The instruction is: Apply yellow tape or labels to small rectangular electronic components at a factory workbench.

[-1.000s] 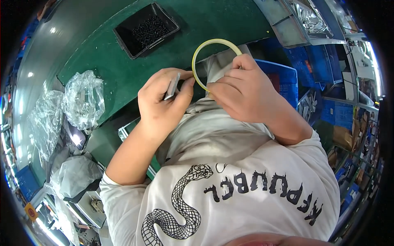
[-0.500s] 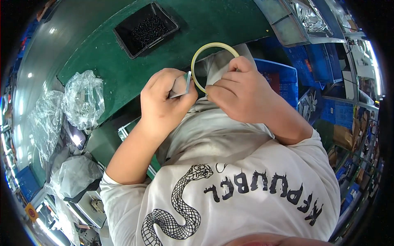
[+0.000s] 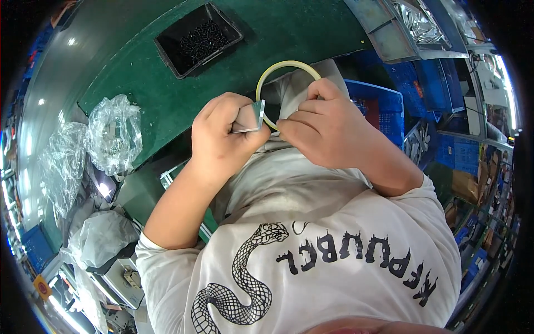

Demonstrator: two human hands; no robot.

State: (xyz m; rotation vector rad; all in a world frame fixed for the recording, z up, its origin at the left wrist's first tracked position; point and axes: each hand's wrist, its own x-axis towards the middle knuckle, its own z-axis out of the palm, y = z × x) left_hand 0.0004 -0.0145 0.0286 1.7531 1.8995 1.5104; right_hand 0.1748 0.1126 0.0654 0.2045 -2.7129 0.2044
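My left hand [image 3: 219, 133] is closed around a small angled metal piece [image 3: 259, 116], whose bright edge and flat face show between thumb and fingers. In my right hand [image 3: 328, 125] is a thin roll of pale yellow tape [image 3: 276, 67], gripped at its right side with the fingers curled over the rim. The roll stands up as a ring, its left side beside the metal piece. Both hands are close together over my lap. Whether tape joins the roll to the piece, I cannot tell.
On the green table [image 3: 289, 30] sits a black bin [image 3: 169, 58] of small dark parts. Clear plastic bags [image 3: 114, 136] lie at the left. A blue crate [image 3: 389, 103] stands right of my hands, with shelves [image 3: 489, 133] beyond it.
The metal piece has turned slightly in my left hand, showing more of its face. The tape roll has shifted a little down and left with my right hand.
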